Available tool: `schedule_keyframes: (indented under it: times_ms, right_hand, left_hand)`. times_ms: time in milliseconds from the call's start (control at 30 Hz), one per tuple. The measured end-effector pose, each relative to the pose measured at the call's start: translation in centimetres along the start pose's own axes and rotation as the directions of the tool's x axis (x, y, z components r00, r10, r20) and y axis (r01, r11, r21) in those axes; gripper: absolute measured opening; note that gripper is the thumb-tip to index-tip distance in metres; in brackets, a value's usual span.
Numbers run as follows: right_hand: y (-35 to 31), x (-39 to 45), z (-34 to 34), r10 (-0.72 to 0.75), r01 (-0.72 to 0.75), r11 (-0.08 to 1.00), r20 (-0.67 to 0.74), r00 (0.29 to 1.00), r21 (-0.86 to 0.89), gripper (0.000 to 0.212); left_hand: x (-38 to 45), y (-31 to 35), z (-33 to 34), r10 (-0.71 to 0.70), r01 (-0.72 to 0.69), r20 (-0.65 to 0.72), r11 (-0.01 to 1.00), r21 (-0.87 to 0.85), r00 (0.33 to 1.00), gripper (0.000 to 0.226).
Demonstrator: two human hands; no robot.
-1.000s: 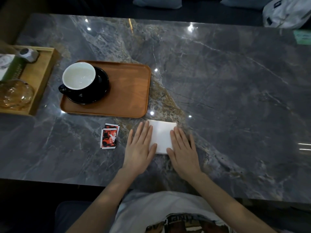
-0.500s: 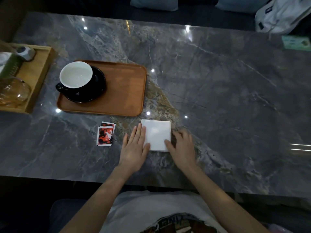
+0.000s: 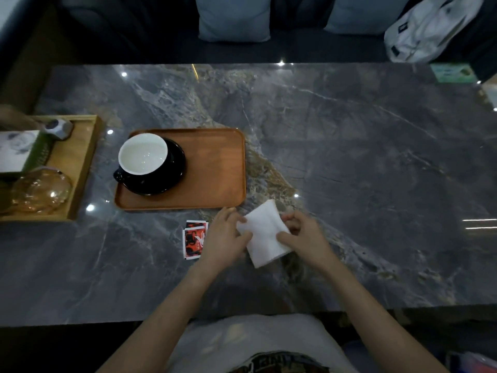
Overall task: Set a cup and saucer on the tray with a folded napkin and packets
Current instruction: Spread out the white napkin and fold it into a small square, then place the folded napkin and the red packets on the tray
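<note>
— Napkin (image 3: 265, 232): where is it held?
— Off the table (image 3: 349, 157), just short of the tray (image 3: 212, 168), pinched at opposite edges by left hand (image 3: 223, 238) and right hand (image 3: 304, 238).
— Handling?
— Light and limp, probably; the fold is best kept pressed.

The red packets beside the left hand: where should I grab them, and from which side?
Pinch the red packets by their left long edge, coming from the left. They lie flat, slightly fanned on the table, and the left hand crowds their right side.

Café or lounge seating, likely — dark marble table (image 3: 349, 162), cushioned bench with pillows (image 3: 234, 18) behind, wooden serving tray (image 3: 215, 168), condiment tray (image 3: 80, 162) alongside.
</note>
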State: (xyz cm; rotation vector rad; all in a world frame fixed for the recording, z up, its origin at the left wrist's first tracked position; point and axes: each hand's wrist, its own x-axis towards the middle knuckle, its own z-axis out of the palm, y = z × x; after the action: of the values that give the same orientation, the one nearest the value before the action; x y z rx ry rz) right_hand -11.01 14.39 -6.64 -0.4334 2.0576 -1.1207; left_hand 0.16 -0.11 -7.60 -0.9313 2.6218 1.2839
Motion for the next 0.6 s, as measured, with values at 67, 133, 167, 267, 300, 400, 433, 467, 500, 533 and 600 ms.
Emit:
schedule_keyframes:
  times_ms: [67, 133, 167, 267, 300, 400, 433, 467, 500, 533, 600]
  right_hand:
    - [-2.3, 0.3, -0.1, -0.06, 0.064, 0.996, 0.072, 0.996, -0.057, 0.023]
    - [-4.7, 0.8, 0.2, -0.097, 0.109, 0.992, 0.147, 0.984, -0.071, 0.019]
    - [-5.8, 1.2, 0.5, -0.111, 0.122, 0.991, 0.177, 0.978, -0.054, 0.019]
    - [-8.4, 2.8, 1.4, -0.111, 0.106, 0.994, 0.22, 0.969, 0.033, 0.018]
    - [-8.9, 3.5, 1.6, -0.101, 0.094, 0.995, 0.215, 0.971, 0.044, 0.017]
    - [-10.5, 5.8, 2.3, -0.053, 0.036, 0.993, 0.156, 0.986, 0.109, 0.018]
    - [-10.9, 6.6, 2.6, -0.032, 0.013, 0.988, 0.124, 0.992, 0.153, 0.021]
    - [-11.0, 7.0, 2.7, -0.01, -0.009, 0.979, 0.094, 0.996, 0.204, 0.024]
    - [-11.2, 7.8, 3.0, 0.017, -0.035, 0.965, 0.069, 0.997, 0.262, 0.028]
    - [-11.3, 8.5, 3.3, 0.046, -0.061, 0.947, 0.056, 0.997, 0.317, 0.03]
    - [-11.5, 9.9, 3.8, 0.085, -0.103, 0.903, 0.062, 0.994, 0.416, 0.023]
  left_hand:
    - [1.0, 0.2, -2.3, 0.017, -0.006, 0.071, 0.988, -0.157, 0.997, 0.061]
    - [2.1, 0.2, -4.5, -0.031, 0.092, 0.199, 0.948, -0.305, 0.979, 0.07]
    - [2.6, 0.2, -5.6, -0.042, 0.146, 0.265, 0.911, -0.387, 0.963, 0.062]
    - [3.7, -0.6, -8.3, 0.0, 0.24, 0.422, 0.823, -0.515, 0.907, 0.032]
    - [4.1, -1.1, -8.9, -0.001, 0.265, 0.444, 0.803, -0.533, 0.896, 0.028]
    - [5.2, -2.7, -10.5, -0.036, 0.336, 0.449, 0.716, -0.612, 0.893, 0.025]
    - [5.6, -3.0, -10.9, -0.049, 0.345, 0.434, 0.689, -0.638, 0.9, 0.024]
    - [5.8, -3.0, -11.2, -0.07, 0.352, 0.413, 0.661, -0.663, 0.908, 0.024]
    - [6.4, -3.1, -11.7, -0.09, 0.356, 0.395, 0.642, -0.679, 0.914, 0.025]
    - [7.0, -3.2, -12.2, -0.099, 0.36, 0.387, 0.627, -0.691, 0.917, 0.027]
    - [8.6, -3.6, -13.0, -0.109, 0.368, 0.384, 0.604, -0.707, 0.917, 0.033]
